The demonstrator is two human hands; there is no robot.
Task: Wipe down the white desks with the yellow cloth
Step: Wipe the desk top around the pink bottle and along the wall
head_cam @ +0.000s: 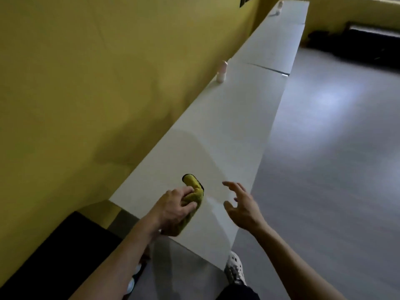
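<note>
— Cloth [193, 191] first: how does it look from where you stand?
— Yellow and plush, bunched into a long wad. A dark trim runs round the rounded corner that pokes out past the fingers.
— Where is it?
— On the near end of the white desks [227, 126], which run in a line along the yellow wall [86, 72]. The left hand [173, 210] grips it, fingers and thumb curled over the wad, holding it down on the top.
— And the other hand?
— The right hand [242, 205] holds nothing. Its fingers are spread and loosely bent, over the desk near the front edge, just beside the cloth but apart from it. I cannot tell whether it touches the surface.
— Anything else on the top?
— A small pale bottle [223, 71] stands upright by the wall farther along. A second bottle [279, 6] is at the far end, too blurred to make out. To the right is grey floor [335, 148], with a white shoe [234, 267] below the desk's edge.
</note>
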